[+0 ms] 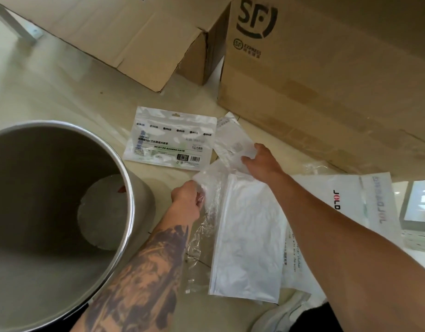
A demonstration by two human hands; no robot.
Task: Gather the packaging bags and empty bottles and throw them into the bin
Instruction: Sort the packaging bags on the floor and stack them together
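Observation:
A round metal bin (132,212) stands at the lower left, with something pale lying at its bottom. My left hand (186,200) grips a bundle of clear and white plastic bags (245,226) that hangs beside the bin. My right hand (261,161) pinches a small translucent bag (233,140) lying on the floor. A printed white pouch with a barcode (170,137) lies flat just left of that small bag. A large white bag with red lettering (350,202) lies under my right forearm. No bottle shows in this view.
Two cardboard boxes stand at the back: an open one (144,39) at centre and a large printed one (326,68) on the right. A metal leg (12,25) is at top left. A white shoe (278,315) shows at the bottom. The floor is pale tile.

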